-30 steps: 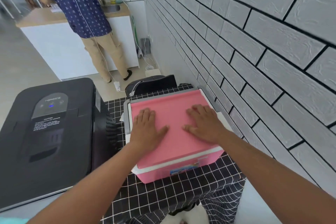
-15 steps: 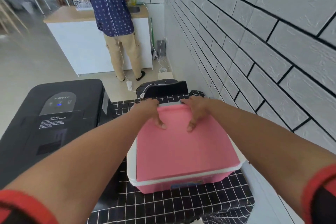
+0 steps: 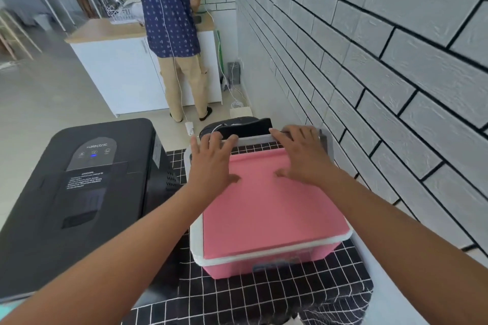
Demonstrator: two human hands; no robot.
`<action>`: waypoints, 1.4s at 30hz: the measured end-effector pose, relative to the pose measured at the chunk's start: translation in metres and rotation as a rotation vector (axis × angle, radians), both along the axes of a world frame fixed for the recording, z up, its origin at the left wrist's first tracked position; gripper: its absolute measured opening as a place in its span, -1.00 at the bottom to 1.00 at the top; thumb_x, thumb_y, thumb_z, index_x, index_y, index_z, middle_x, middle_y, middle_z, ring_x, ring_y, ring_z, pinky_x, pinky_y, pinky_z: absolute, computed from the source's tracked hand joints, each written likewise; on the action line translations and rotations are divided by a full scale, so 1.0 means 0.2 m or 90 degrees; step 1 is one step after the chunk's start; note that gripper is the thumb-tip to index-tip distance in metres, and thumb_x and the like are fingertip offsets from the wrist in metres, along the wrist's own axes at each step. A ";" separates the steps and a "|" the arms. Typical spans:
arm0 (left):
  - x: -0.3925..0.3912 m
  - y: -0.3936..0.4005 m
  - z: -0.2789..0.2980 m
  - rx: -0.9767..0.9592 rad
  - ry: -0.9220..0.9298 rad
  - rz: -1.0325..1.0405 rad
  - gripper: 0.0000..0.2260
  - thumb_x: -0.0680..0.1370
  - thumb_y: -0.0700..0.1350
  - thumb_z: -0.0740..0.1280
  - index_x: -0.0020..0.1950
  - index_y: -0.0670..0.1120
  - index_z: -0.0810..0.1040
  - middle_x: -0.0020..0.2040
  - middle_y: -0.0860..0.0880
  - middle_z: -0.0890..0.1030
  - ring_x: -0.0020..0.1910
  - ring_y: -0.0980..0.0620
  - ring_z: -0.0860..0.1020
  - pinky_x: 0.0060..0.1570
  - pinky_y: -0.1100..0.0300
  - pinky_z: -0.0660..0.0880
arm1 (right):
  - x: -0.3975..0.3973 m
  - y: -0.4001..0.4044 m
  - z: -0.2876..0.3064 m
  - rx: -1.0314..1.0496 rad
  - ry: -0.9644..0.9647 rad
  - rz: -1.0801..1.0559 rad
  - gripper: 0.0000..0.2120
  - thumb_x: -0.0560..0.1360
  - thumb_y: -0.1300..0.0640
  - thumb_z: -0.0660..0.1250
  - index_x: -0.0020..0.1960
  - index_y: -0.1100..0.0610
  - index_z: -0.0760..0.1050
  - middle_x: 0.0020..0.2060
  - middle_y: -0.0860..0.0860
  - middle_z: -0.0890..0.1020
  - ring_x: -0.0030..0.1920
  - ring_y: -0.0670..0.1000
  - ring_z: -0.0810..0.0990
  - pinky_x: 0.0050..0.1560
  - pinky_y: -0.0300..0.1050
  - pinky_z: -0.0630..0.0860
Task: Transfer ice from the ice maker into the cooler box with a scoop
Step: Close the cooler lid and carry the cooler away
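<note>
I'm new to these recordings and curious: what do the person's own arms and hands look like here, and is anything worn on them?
Both the left hand and right hand are bare: no gloves, rings, watch or cables show. The forearms are uncovered too; no sleeve is visible in this view.

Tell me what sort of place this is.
Probably a small home or studio kitchen. A person stands at a white counter with a dish rack, white brick walls surround it, and an ice maker sits beside a pink cooler box.
</note>
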State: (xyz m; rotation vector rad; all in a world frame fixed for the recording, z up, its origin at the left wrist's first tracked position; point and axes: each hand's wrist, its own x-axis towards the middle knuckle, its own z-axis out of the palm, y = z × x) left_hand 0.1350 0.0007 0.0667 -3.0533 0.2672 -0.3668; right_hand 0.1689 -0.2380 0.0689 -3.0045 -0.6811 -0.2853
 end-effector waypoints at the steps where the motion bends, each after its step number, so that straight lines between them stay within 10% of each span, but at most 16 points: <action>1: -0.03 0.01 0.02 -0.018 -0.019 -0.028 -0.18 0.29 0.32 0.47 0.43 0.08 0.23 0.26 -0.05 0.36 0.28 -0.12 0.36 0.44 -0.18 0.09 | -0.03 -0.02 0.01 0.028 -0.031 0.004 -0.07 0.25 -0.37 0.41 0.49 -0.10 0.13 0.28 -0.01 0.30 0.30 0.09 0.24 0.42 0.14 0.02; 11: -0.13 0.20 0.21 -0.026 0.059 -0.238 -0.54 0.63 0.12 0.13 0.52 0.26 0.11 0.14 0.03 0.44 0.05 0.01 0.48 -0.03 0.04 0.50 | -0.10 -0.13 0.20 0.009 -0.042 0.139 -0.61 0.53 -0.09 0.26 0.35 -0.09 0.41 0.06 -0.01 0.44 -0.04 0.03 0.50 -0.03 0.00 0.46; 23: -0.12 0.17 0.16 -0.017 0.024 -0.222 -0.53 0.58 0.31 -0.13 0.50 0.35 0.05 -0.09 0.10 0.47 -0.14 0.07 0.52 -0.22 0.07 0.52 | -0.10 -0.15 0.12 -0.054 -0.078 0.127 -0.52 0.57 -0.26 -0.07 0.38 -0.15 0.34 -0.12 -0.07 0.52 -0.14 0.01 0.55 -0.23 -0.06 0.51; 42: -0.08 0.23 0.24 -0.097 0.068 -0.378 -0.53 0.54 0.39 -0.03 0.45 0.42 0.14 -0.12 0.15 0.48 -0.18 0.13 0.51 -0.20 0.19 0.45 | -0.33 -0.12 0.23 -0.011 -0.016 0.055 -0.58 0.54 -0.29 0.09 0.35 -0.21 0.31 -0.15 -0.18 0.42 -0.08 -0.03 0.57 -0.24 -0.17 0.28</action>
